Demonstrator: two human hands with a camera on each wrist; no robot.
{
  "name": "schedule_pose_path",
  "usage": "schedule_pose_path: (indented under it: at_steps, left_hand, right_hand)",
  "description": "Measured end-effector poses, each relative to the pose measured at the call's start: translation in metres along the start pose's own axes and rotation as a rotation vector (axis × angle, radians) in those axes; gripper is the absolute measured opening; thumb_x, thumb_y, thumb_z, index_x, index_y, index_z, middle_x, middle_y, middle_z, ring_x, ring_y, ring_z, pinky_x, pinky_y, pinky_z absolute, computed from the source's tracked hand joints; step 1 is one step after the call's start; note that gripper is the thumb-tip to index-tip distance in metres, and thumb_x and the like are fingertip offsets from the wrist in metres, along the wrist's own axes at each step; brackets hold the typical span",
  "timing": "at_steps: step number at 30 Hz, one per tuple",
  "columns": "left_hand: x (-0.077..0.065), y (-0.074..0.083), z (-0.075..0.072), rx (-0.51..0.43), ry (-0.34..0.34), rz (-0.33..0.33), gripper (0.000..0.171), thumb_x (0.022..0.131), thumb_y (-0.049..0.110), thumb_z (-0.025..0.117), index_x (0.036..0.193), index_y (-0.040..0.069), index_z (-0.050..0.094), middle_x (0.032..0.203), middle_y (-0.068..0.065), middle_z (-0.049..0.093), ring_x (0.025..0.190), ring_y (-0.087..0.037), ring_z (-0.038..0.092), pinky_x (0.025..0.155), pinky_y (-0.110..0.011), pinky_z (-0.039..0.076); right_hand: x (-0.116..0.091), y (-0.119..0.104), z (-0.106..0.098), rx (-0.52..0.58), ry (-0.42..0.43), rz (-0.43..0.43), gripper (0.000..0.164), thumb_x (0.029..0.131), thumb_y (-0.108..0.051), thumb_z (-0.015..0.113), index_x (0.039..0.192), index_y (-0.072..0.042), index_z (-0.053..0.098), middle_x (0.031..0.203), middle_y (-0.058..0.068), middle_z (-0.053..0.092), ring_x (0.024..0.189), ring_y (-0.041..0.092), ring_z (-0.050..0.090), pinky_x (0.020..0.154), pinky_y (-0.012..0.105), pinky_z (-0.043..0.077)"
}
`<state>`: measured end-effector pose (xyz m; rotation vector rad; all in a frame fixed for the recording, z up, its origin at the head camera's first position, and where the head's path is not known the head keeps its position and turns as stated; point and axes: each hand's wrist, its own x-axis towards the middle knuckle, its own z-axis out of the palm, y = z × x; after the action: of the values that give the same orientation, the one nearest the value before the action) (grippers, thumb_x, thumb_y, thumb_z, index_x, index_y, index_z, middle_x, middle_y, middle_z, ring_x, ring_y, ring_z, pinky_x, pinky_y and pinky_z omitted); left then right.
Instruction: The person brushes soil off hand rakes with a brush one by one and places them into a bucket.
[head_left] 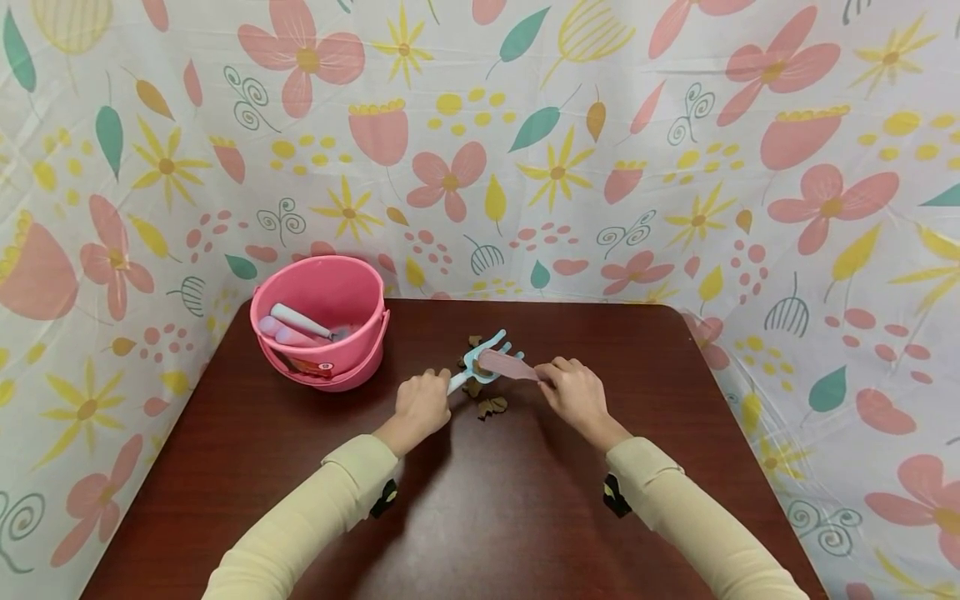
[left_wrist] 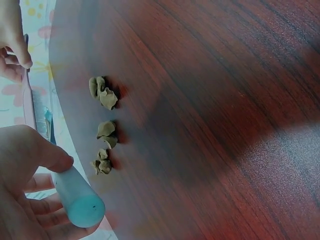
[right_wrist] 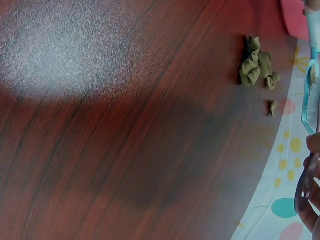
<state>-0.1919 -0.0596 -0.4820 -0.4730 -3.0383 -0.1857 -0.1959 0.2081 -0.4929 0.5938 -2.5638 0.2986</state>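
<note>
In the head view my left hand (head_left: pixel 423 402) grips the white handle of a light-blue toy garden fork (head_left: pixel 491 354), its tines pointing away to the right. The handle's rounded teal end (left_wrist: pixel 86 210) faces the left wrist camera. My right hand (head_left: pixel 577 392) holds a dull-pink brush (head_left: pixel 510 364) by its thin handle, with the head lying across the fork's tines. Pale bristles seem to face the fork. Below both tools, crumpled olive-brown clay-like pieces (head_left: pixel 492 407) lie on the table; a clump of them (right_wrist: pixel 255 65) shows in the right wrist view.
At the table's back left stands a pink bucket (head_left: pixel 318 371) holding several tools with pale handles (head_left: pixel 300 319). Its handle hangs down at the front. A dark red-brown wooden table (head_left: pixel 487 517) lies underneath. Behind and beside it hangs a flower-patterned cloth (head_left: pixel 465 75).
</note>
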Motion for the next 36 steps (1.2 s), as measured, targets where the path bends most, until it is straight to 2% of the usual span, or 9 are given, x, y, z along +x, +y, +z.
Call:
schedule_pose_path:
  at_steps: [7, 16, 23, 31, 36]
  left_hand:
    - [0.001, -0.004, -0.001, -0.017, 0.017, -0.029, 0.021, 0.071, 0.015, 0.066, 0.088, 0.009, 0.055, 0.072, -0.007, 0.054, 0.060, -0.028, 0.058, 0.047, -0.038, 0.044]
    - [0.002, -0.005, -0.002, -0.073, 0.042, -0.020, 0.018, 0.072, 0.015, 0.065, 0.086, 0.009, 0.055, 0.071, -0.006, 0.055, 0.061, -0.029, 0.059, 0.048, -0.039, 0.045]
    - [0.001, -0.001, -0.003, -0.120, 0.023, 0.000, 0.017, 0.076, 0.017, 0.064, 0.090, 0.010, 0.057, 0.074, -0.005, 0.058, 0.061, -0.026, 0.059, 0.047, -0.036, 0.045]
    - [0.000, 0.000, -0.003, -0.128, -0.003, -0.007, 0.019, 0.076, 0.018, 0.065, 0.092, 0.010, 0.057, 0.071, -0.004, 0.055, 0.057, -0.024, 0.056, 0.046, -0.035, 0.043]
    - [-0.002, 0.001, -0.004, -0.121, 0.002, -0.010, 0.016, 0.076, 0.016, 0.064, 0.088, 0.010, 0.057, 0.069, -0.004, 0.054, 0.056, -0.025, 0.056, 0.046, -0.036, 0.043]
  right_hand:
    - [-0.001, -0.001, -0.001, 0.051, 0.045, 0.042, 0.022, 0.074, -0.016, 0.075, 0.097, -0.016, 0.072, 0.084, -0.001, 0.065, 0.070, 0.018, 0.057, 0.055, 0.034, 0.048]
    - [0.001, -0.015, 0.004, 0.096, 0.019, -0.020, 0.023, 0.076, -0.017, 0.073, 0.098, -0.019, 0.071, 0.086, -0.003, 0.064, 0.071, 0.016, 0.057, 0.053, 0.031, 0.046]
    - [0.002, -0.016, 0.008, 0.079, 0.004, -0.003, 0.023, 0.075, -0.018, 0.074, 0.098, -0.019, 0.071, 0.086, -0.003, 0.065, 0.071, 0.017, 0.058, 0.053, 0.031, 0.047]
    - [0.006, -0.013, 0.010, 0.050, 0.037, -0.031, 0.021, 0.076, -0.018, 0.074, 0.097, -0.016, 0.071, 0.085, 0.000, 0.065, 0.072, 0.019, 0.058, 0.056, 0.033, 0.048]
    - [0.008, -0.013, 0.010, 0.025, 0.065, -0.056, 0.021, 0.076, -0.017, 0.073, 0.097, -0.015, 0.071, 0.085, 0.001, 0.065, 0.072, 0.021, 0.058, 0.058, 0.034, 0.048]
